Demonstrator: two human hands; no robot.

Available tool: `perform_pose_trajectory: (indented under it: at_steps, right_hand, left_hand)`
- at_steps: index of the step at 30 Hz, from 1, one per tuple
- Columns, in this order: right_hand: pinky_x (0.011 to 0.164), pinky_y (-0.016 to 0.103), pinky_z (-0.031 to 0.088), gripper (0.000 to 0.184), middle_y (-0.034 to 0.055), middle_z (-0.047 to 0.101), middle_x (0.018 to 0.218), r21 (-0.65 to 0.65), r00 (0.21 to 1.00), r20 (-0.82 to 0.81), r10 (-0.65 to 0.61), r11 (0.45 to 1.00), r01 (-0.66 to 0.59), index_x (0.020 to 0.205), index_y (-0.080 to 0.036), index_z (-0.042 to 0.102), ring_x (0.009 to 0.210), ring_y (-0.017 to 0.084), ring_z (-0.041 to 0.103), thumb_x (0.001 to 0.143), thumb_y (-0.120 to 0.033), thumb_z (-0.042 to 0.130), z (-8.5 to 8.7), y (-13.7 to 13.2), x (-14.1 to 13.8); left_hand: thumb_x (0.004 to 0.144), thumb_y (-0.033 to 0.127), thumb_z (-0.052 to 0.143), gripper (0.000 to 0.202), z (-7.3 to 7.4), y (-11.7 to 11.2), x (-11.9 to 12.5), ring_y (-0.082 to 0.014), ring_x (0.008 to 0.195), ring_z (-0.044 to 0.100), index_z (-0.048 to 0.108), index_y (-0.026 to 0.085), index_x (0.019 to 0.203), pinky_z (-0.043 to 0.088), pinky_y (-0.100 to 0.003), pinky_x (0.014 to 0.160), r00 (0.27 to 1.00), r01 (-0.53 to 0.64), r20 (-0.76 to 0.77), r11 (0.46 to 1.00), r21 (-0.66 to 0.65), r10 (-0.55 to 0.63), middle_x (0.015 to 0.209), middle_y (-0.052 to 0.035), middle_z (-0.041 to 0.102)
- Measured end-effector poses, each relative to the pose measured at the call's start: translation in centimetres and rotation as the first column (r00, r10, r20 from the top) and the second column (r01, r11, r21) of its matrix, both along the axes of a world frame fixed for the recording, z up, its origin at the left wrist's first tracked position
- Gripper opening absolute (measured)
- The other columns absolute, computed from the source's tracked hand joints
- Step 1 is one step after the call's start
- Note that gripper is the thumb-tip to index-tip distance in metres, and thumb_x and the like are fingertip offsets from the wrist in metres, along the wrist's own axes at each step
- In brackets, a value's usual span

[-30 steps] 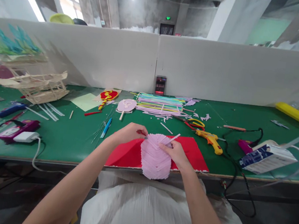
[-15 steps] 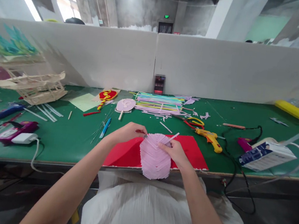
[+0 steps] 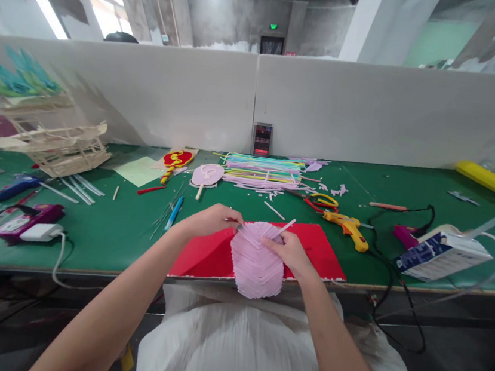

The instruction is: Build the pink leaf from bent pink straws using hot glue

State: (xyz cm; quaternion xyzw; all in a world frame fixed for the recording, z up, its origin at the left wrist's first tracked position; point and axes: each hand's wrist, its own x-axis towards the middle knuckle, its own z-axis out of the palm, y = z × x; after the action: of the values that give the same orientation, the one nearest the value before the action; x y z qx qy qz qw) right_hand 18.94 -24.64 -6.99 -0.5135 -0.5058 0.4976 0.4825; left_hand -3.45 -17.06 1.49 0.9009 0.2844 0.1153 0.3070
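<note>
A lilac oval piece (image 3: 256,271) is held across the tabletop's (image 3: 110,238) front edge, overlapping a red sheet (image 3: 318,251). Its upper right is clamped by the right hand (image 3: 290,252). The left hand's (image 3: 216,221) fingers are pinched together at its upper left; what is gripped cannot be made out. Coloured strips (image 3: 262,172) are laid toward the back edge.

Flat lilac oval (image 3: 256,266), chevron-ridged

Green table (image 3: 110,235); red sheet (image 3: 323,252) at near edge; coloured strips (image 3: 264,169) bunched toward back; yellow glue gun (image 3: 348,228) right of sheet; blue pen (image 3: 174,212) left; blue-and-white carton (image 3: 444,256) farther right.
</note>
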Motion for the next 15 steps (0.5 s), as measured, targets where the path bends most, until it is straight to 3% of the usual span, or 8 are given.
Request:
perform_pose_trajectory:
  at_steps: [4,15]
  right_hand:
    - [0.075,0.037,0.052,0.047,0.0082,0.073,0.091,-0.007,1.000,0.013,0.003,1.000,-0.003,0.095,-0.014,0.071,0.086,0.025,0.067,0.061,-0.047,0.075,0.01,-0.05,0.00]
    - [0.074,0.037,0.052,0.048,0.0090,0.073,0.091,0.020,0.997,0.069,-0.028,0.999,0.027,0.096,-0.013,0.071,0.082,0.024,0.066,0.062,-0.047,0.075,-0.44,0.19,0.16]
  left_hand:
    - [0.085,0.029,0.045,0.023,0.20,-0.08,0.02,-0.0142,0.076,0.057,0.066,0.020,0.085,0.040,-0.023,0.072,1.000,0.022,-0.015,1.000,-0.001,-0.022,0.081,-0.0012,0.067]
    - [0.089,0.047,0.036,0.038,-0.27,-0.69,0.00,-0.0141,0.070,0.051,0.056,0.019,0.076,0.039,-0.024,0.067,0.997,-0.076,-0.025,0.996,-0.048,0.075,0.072,-0.0001,0.059]
